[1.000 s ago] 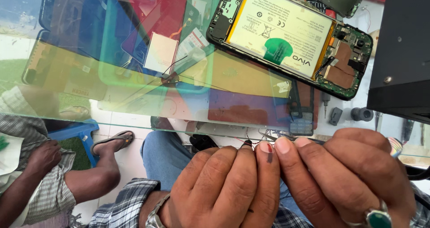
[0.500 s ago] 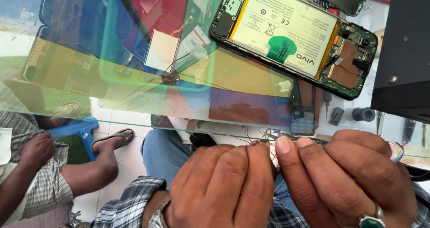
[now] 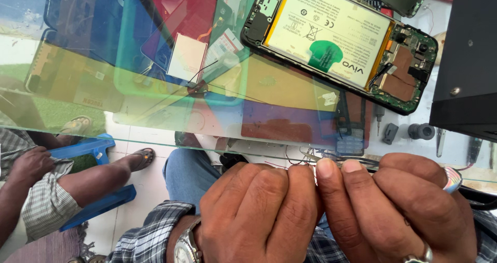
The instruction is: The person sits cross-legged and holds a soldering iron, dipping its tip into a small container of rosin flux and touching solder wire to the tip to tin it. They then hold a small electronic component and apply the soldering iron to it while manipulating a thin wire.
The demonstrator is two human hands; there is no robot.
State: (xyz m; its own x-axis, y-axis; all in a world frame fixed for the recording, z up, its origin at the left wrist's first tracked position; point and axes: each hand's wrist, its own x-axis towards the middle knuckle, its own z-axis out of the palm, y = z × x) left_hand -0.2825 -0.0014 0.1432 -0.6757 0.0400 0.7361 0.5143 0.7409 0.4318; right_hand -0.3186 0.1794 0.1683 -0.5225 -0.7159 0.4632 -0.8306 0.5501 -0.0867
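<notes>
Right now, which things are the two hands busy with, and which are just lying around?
Busy with:
- left hand and right hand, fingertips pinched together
- thin wires and a small metal tool, held between them

Lying around:
- opened phone on the glass table
- black box
- small screwdriver
- black knob
- coloured phone covers under the glass

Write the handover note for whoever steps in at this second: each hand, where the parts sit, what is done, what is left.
Left hand: fingertips pinched against the right's, over the glass counter's near edge.
Right hand: pinched likewise; thin wires and slim metal tweezers show at the fingertips. Which hand grips what cannot be told.
Opened phone: lies on the glass at the far right, back cover off, battery and green circuit board exposed, untouched.
Small screwdriver and loose bits lie right of centre.
Done: phone opened.
Left: the wire work in hand; the phone is not yet closed.
</notes>
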